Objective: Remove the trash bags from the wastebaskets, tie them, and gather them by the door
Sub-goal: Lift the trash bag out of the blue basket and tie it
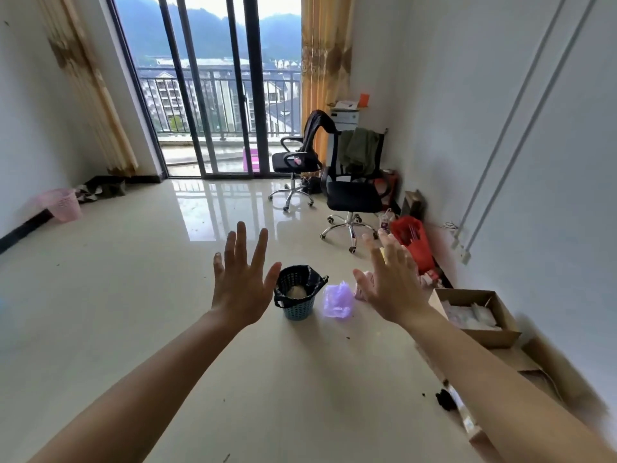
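Note:
A small blue wastebasket (298, 309) stands on the tiled floor, lined with a black trash bag (312, 279) folded over its rim; pale trash shows inside. Just right of it lies a purple plastic bag (338, 299). A pink wastebasket (65, 204) sits far off by the left wall. My left hand (242, 279) is raised with fingers spread, left of the blue basket and holding nothing. My right hand (395, 284) is also spread and empty, right of the purple bag. Something pink on the floor is partly hidden behind my right hand.
Two black office chairs (354, 195) stand at the back right before the sliding balcony door (213, 95). Along the right wall lie a red bag (414, 242) and open cardboard boxes (477, 315). Dark debris (445, 399) sits near the boxes.

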### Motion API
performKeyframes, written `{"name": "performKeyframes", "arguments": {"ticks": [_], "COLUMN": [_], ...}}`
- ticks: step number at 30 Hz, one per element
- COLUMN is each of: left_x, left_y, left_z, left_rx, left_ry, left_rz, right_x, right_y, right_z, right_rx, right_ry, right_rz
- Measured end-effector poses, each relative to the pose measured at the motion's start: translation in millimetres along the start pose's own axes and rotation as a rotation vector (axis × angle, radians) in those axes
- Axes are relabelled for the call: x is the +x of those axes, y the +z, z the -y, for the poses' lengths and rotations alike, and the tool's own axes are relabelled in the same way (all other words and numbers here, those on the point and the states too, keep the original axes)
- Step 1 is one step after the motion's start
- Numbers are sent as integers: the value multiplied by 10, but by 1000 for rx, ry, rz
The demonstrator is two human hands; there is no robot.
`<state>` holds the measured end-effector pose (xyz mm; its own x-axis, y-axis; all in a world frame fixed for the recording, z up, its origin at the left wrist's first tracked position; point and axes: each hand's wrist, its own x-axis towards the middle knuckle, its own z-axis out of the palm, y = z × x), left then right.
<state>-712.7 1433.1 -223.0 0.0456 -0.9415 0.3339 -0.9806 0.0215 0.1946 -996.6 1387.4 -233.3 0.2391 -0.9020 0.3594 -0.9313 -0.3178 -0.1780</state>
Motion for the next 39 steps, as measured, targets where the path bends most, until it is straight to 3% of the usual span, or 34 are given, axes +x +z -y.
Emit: {"name": "performKeyframes", "arguments": {"ticks": [12,20,24,31,39], "left_x": [3029,4196,4637,5363,5306], "left_y": [1731,2360,2732,3547,5129], "left_z": [341,830,1226,1900,2297], "left_rx": [89,72,68,-16,-60], "left_ry": [-58,-150,-183,-161,-266], "left_rz": [246,345,420,517,684], "right_x": [2921,4533,4948,5313,5084], "right_y": [1772,2671,3120,3888,5248], "right_z": [-1154,-1067,-1007,-1035,-1259], "right_rx": [11,59,67,91,138], "right_ry": [81,69,93,308,501], "right_rz": [160,329,391,441,566]}}
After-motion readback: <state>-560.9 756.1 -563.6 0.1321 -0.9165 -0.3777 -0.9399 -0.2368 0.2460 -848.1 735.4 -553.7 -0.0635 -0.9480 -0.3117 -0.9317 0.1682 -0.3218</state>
